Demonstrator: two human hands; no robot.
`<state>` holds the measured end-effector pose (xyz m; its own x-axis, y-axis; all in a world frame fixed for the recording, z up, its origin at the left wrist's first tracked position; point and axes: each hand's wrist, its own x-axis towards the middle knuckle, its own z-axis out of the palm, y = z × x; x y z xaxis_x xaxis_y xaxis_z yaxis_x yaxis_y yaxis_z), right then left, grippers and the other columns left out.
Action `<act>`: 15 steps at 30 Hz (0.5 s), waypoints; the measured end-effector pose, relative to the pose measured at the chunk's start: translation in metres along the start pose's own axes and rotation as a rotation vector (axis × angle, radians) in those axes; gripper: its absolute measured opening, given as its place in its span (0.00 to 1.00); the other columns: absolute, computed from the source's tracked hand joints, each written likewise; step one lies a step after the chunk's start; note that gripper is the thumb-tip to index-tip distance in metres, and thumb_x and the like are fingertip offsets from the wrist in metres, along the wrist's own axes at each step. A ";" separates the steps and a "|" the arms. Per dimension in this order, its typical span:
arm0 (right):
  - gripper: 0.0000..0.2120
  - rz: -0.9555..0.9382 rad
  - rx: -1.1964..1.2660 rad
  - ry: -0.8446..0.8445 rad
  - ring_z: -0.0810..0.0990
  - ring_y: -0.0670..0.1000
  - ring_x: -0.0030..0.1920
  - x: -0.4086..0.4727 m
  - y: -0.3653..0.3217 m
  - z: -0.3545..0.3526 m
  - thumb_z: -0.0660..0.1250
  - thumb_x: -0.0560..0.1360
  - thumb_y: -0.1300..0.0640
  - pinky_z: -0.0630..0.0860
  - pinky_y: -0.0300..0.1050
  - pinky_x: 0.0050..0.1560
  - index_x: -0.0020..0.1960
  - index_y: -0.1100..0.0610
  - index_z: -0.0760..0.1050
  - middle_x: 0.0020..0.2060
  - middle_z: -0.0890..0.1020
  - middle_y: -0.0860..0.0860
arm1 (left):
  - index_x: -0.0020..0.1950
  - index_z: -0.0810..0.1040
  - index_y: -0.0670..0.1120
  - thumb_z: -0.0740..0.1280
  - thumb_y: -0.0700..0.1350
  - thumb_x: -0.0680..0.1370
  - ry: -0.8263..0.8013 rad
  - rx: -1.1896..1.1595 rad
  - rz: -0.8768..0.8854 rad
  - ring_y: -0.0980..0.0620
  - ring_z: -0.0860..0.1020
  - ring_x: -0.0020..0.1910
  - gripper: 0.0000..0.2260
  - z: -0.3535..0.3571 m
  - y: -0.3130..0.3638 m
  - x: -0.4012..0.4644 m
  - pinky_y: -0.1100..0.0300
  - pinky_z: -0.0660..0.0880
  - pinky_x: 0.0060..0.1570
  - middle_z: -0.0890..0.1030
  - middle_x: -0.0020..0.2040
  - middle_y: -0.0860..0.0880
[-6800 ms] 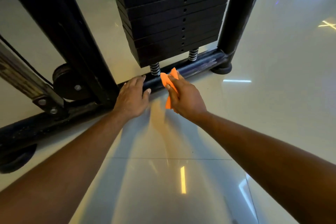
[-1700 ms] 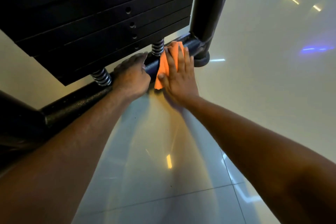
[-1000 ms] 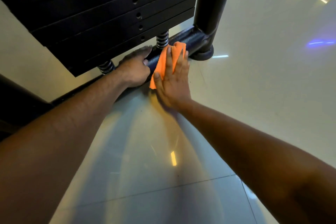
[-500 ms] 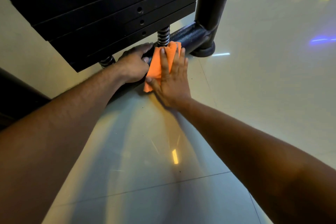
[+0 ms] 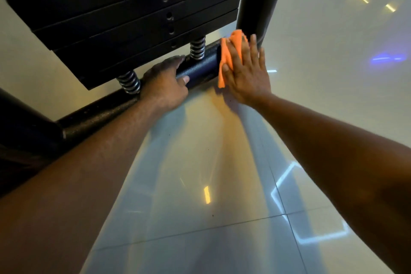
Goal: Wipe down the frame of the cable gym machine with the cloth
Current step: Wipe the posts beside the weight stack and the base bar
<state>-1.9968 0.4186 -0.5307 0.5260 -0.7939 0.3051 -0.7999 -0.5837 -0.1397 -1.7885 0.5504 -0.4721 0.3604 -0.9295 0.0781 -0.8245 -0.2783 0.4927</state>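
Right hand (image 5: pixel 244 73), fingers straight, presses cloth (image 5: pixel 231 51) on frame bar (image 5: pixel 200 66).

Both my arms are stretched out forward and down. My left hand (image 5: pixel 164 87) is curled over the frame bar (image 5: pixel 198 66), thumb on the near side. My right hand (image 5: pixel 244 73) is flat, fingers straight and spread, pressing the orange cloth (image 5: pixel 231 51) onto it.

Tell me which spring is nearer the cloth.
The spring further right, just beside the orange cloth; the other spring sits beyond the left hand.
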 end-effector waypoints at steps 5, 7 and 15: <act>0.32 -0.192 -0.053 -0.025 0.42 0.63 0.88 0.008 0.007 -0.012 0.42 0.89 0.36 0.48 0.67 0.86 0.89 0.48 0.44 0.89 0.46 0.57 | 0.83 0.65 0.53 0.59 0.61 0.86 0.055 0.296 0.022 0.38 0.69 0.75 0.27 0.022 0.013 0.001 0.40 0.62 0.74 0.71 0.79 0.46; 0.33 -0.204 -0.118 -0.043 0.46 0.63 0.88 0.015 0.022 -0.022 0.43 0.88 0.36 0.49 0.66 0.86 0.89 0.47 0.46 0.89 0.49 0.57 | 0.82 0.66 0.53 0.57 0.65 0.85 0.067 0.344 -0.050 0.37 0.69 0.75 0.28 0.031 0.023 0.005 0.36 0.60 0.74 0.71 0.77 0.45; 0.33 -0.285 -0.052 -0.043 0.45 0.58 0.88 0.025 0.018 -0.025 0.45 0.90 0.38 0.51 0.62 0.87 0.89 0.54 0.47 0.89 0.48 0.56 | 0.81 0.66 0.52 0.53 0.69 0.85 0.152 0.394 -0.084 0.39 0.67 0.78 0.31 0.046 0.026 0.006 0.31 0.59 0.76 0.72 0.78 0.46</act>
<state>-2.0051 0.3925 -0.5023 0.7425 -0.6062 0.2851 -0.6312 -0.7756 -0.0055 -1.8281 0.5267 -0.4982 0.4695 -0.8616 0.1931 -0.8824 -0.4501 0.1369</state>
